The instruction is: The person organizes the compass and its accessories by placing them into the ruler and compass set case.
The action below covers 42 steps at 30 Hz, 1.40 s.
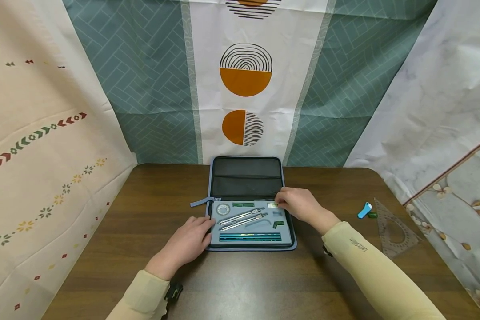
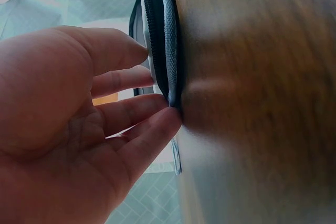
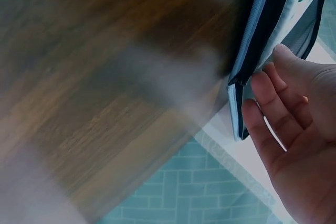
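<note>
A zip-up drawing set case (image 1: 248,175) lies unfolded on the table, its dark lid laid back. Its pale tray (image 1: 292,229) holds a round dial-like piece (image 1: 223,209), two silver compasses (image 1: 243,222), teal pencils (image 1: 250,237), small green pieces (image 1: 278,224) and a whitish block (image 1: 272,205). At the left edge, my left hand (image 1: 190,238) rests against the zipped side (image 2: 157,35), thumb near the tray rim. My right hand (image 1: 300,204) reaches to the tray's upper right corner, fingertips at the whitish block and partly covering it. In the right wrist view, the fingers (image 3: 268,95) bend loosely beside the case.
On the right of the table (image 1: 332,186) lie a blue and white item (image 1: 365,210), a small green piece (image 1: 372,215) and a clear set square (image 1: 396,231). A fabric zip strap (image 1: 200,202) sticks out left of the case. Patterned cloths (image 1: 160,89) hang behind.
</note>
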Motion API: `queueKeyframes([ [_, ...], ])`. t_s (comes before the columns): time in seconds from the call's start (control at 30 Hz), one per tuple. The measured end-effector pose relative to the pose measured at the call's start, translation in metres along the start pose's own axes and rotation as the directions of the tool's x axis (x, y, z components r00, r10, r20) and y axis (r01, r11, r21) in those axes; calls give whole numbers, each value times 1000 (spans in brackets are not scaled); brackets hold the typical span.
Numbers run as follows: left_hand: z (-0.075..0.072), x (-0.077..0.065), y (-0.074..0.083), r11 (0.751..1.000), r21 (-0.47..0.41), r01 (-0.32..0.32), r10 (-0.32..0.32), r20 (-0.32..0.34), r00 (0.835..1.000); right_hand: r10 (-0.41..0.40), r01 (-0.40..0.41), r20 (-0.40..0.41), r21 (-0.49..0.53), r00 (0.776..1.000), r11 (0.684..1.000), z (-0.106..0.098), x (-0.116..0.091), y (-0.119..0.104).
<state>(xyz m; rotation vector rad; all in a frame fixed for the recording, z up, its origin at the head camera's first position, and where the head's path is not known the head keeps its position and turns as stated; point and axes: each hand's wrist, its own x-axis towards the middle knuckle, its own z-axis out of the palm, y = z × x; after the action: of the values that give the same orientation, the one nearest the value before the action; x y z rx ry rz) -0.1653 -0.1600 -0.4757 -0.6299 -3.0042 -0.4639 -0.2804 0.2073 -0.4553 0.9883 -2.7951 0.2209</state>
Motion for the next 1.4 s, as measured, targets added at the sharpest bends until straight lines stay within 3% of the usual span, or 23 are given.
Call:
queueKeyframes([
  [0.27, 0, -1, 0, 1000, 2, 5, -5, 4, 1000, 3, -4, -46, -18, 999, 1000, -8, -17, 12],
  [0.7, 0, -2, 1, 1000, -1, 12, -12, -1, 1000, 41, -44, -71, -44, 997, 998, -27, -66, 57],
  [1.4, -2, -3, 3, 1000, -8, 10, -10, 2, 1000, 194, -194, -10, -113, 981, 974, -57, -136, 117],
])
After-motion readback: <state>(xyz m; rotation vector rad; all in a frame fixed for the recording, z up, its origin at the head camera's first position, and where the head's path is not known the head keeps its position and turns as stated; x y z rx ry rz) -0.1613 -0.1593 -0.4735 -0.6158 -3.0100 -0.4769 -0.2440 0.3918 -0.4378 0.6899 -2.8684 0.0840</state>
